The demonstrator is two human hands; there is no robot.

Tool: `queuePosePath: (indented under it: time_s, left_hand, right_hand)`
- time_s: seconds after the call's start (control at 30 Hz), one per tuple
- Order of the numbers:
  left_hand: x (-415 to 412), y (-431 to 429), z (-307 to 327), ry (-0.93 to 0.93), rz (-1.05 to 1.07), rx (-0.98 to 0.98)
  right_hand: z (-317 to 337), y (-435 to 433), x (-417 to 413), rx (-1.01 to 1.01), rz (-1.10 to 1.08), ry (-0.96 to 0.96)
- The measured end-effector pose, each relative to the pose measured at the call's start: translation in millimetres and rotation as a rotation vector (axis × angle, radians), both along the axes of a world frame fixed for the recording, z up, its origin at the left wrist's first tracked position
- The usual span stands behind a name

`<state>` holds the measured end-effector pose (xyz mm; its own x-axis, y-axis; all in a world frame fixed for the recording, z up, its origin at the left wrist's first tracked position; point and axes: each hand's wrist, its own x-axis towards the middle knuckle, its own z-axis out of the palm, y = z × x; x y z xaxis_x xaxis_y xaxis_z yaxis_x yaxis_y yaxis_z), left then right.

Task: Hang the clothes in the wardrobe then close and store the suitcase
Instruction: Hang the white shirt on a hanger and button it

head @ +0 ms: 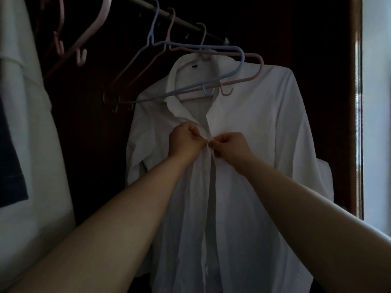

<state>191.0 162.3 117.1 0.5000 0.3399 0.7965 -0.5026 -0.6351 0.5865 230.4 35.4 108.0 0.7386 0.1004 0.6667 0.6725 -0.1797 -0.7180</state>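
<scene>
A white button-up shirt point(254, 127) hangs on a pale hanger point(204, 57) from the wardrobe rail point(179, 21), in the middle of the view. My left hand point(185, 140) pinches the left front edge of the shirt at chest height. My right hand point(230, 144) pinches the right front edge beside it. The two hands meet at the button line, fingertips almost touching. The suitcase is not in view.
An empty blue hanger point(190, 46) and a pink hanger point(249, 78) hang in front of the shirt's collar. More pink hangers point(84, 34) hang further left. A white garment with a dark print point(25, 123) hangs at the far left. The wardrobe's wooden frame point(355, 102) stands at right.
</scene>
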Motion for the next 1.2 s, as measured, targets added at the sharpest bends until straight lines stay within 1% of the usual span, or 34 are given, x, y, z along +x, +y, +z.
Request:
queuePosePath:
  time_s: [0.13, 0.27, 0.37, 0.43, 0.53, 0.63, 0.7, 0.77, 0.87, 0.97, 1.03, 1.07, 1.1, 1.13, 1.17, 1.2]
  left_hand:
    - [-1, -1, -2, 0.0, 0.011, 0.038]
    - [3, -1, -5, 0.012, -0.022, -0.031]
    - [4, -1, -4, 0.018, -0.019, -0.033]
    - [4, -1, -2, 0.029, -0.005, 0.0]
    - [3, -4, -2, 0.051, -0.009, 0.029]
    - [1, -6, -2, 0.086, -0.047, -0.023]
    - [3, -5, -3, 0.111, -0.088, -0.108]
    - [7, -4, -5, 0.13, -0.134, -0.233]
    - [13, -5, -6, 0.162, -0.148, -0.372]
    - [16, -7, -2, 0.188, -0.139, -0.468]
    - [13, -7, 0, 0.236, -0.197, -0.524]
    - [11, -7, 0, 0.251, -0.243, -0.547]
    - [10, -6, -1, 0.254, -0.262, -0.552]
    - [9, -5, -3, 0.233, -0.249, -0.523]
    - [7, -3, -6, 0.186, -0.217, -0.442]
    - [6, -1, -9, 0.145, -0.175, -0.324]
  right_hand:
    - [4, -1, -3, 0.047, 0.051, 0.023]
    - [8, -2, -5, 0.065, 0.102, 0.09]
    - [9, -5, -6, 0.13, 0.247, 0.226]
    - [6, -7, -5, 0.135, 0.311, 0.261]
    - [3, -8, -2, 0.122, 0.278, 0.212]
    - [3, -6, -4, 0.094, 0.208, 0.133]
    - [1, -2, -3, 0.091, 0.171, 0.079]
    - [-2, 2, -1, 0.096, 0.127, 0.029]
    - [-8, 5, 4, 0.007, 0.0, -0.118]
    - [-14, 8, 6, -0.057, -0.116, -0.261]
    - [-16, 10, 2, -0.07, -0.167, -0.312]
    - [-16, 11, -1, -0.029, -0.143, -0.278]
    - [-14, 10, -6, 0.063, -0.058, -0.167]
    - [-11, 10, -10, 0.177, 0.071, 0.004]
    - [-8, 10, -14, 0.264, 0.208, 0.215]
    - [-6, 9, -18, 0.308, 0.321, 0.398]
